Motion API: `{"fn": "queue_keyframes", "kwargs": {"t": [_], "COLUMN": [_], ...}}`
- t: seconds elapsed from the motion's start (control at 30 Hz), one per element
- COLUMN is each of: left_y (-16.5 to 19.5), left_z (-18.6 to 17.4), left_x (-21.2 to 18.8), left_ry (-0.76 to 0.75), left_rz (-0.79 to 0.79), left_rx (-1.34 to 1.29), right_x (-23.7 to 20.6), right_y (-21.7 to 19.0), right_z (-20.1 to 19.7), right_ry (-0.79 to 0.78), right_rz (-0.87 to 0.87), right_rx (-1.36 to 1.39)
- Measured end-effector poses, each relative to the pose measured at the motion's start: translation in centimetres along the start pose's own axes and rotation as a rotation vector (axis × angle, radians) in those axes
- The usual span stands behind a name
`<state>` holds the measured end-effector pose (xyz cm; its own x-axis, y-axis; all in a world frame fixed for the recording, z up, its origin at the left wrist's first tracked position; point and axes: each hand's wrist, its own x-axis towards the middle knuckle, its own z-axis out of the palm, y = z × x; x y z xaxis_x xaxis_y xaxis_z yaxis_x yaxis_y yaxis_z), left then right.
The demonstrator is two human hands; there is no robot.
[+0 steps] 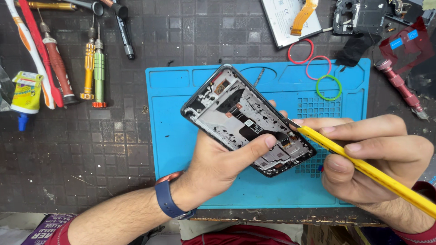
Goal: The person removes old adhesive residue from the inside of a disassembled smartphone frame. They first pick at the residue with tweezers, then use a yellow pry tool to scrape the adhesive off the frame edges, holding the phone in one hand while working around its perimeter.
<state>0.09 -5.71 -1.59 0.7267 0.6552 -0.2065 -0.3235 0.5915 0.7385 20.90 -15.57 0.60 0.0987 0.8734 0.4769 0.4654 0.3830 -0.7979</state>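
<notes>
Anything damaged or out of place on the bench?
The phone frame in the left hand is open, its insides bare and flecked with dark residue. The right hand puts a yellow tool to its edge. Three rubber bands lie loose by the blue mat.

Blue mat [172, 136] bare left of phone frame [247, 119]; rubber bands [318, 68] (three) crowd far-right corner; screwdrivers [93, 68] line left.

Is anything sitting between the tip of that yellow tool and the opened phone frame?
Nothing visible. The yellow tool in the right hand already has its tip at the phone frame edge; the left hand thumb rests just beside it.
</notes>
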Motion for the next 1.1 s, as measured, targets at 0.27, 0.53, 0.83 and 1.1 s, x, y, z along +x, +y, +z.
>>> {"fn": "queue_keyframes", "kwargs": {"t": [0.27, 0.53, 0.83, 1.1], "left_y": [-0.6, -0.6, -0.8, -0.8], "left_z": [0.3, 0.1, 0.1, -0.1], "left_x": [0.3, 0.4, 0.4, 0.3], "left_ry": [0.025, 0.026, 0.027, 0.027], "left_rz": [0.007, -0.005, 0.0, 0.006], "left_rx": [-0.024, 0.002, 0.0, 0.022], "right_x": [0.1, -0.1, -0.6, -1.2], "right_y": [0.0, 0.0, 0.4, 1.3], "right_z": [0.0, 0.2, -0.1, 0.2], "right_ry": [-0.026, -0.011, -0.038, -0.081], "right_rz": [0.044, 0.048, 0.06, -0.017], "right_rx": [0.023, 0.037, 0.092, 0.062]}}
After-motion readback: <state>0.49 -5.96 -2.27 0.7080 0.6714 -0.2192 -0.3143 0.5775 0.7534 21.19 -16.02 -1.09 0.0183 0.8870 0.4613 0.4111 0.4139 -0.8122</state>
